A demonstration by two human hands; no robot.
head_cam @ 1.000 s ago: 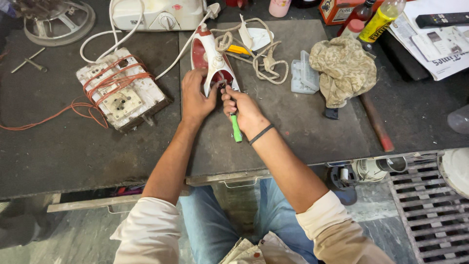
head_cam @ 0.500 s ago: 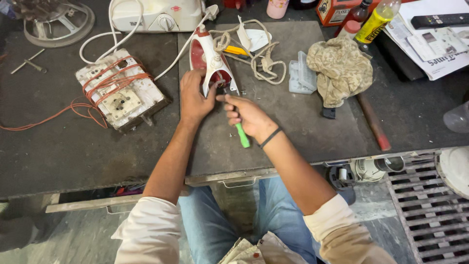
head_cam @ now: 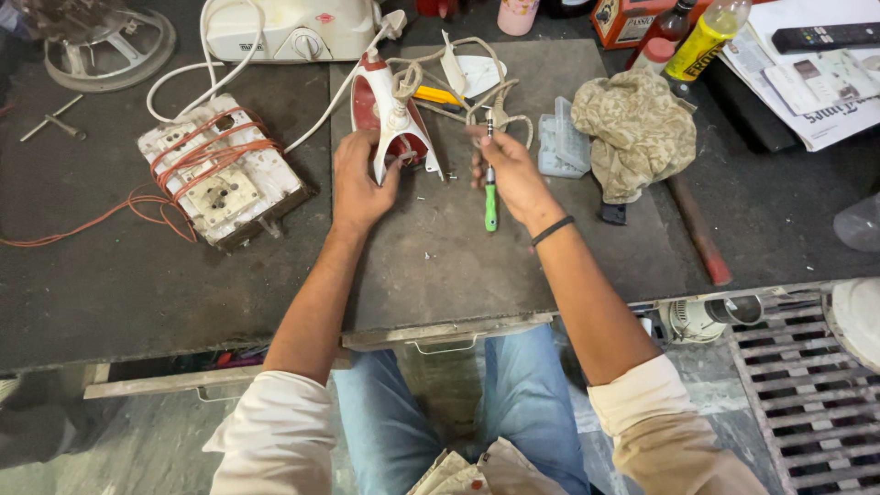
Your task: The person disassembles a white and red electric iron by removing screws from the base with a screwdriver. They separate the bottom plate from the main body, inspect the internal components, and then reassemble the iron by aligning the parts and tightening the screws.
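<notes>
**Red-and-white iron under the left hand, screwdriver upright in the right**

Red and white plastic marks the clothes iron, which lies on the dark mat in the middle of the bench. There is only 1 view, from the head camera, looking straight down.

The iron's long axis runs away from the person, its pointed end far and its wide rear end near. The left hand grips that rear end, fingers curled over the edge, so it is the nearer of the 2 hands. The right hand sits just beside the iron, to its right, closed around a green-handled screwdriver. The screwdriver lies roughly parallel to the iron, tip pointing away from the person, handle end toward them, apart from the iron's body.

Around them, a coiled cord trails beyond the iron, a crumpled cloth lies right of the right hand, and a white block wound with orange wire sits to the left. A white appliance stands at the far edge. Below the bench, a metal grate covers the floor.
</notes>
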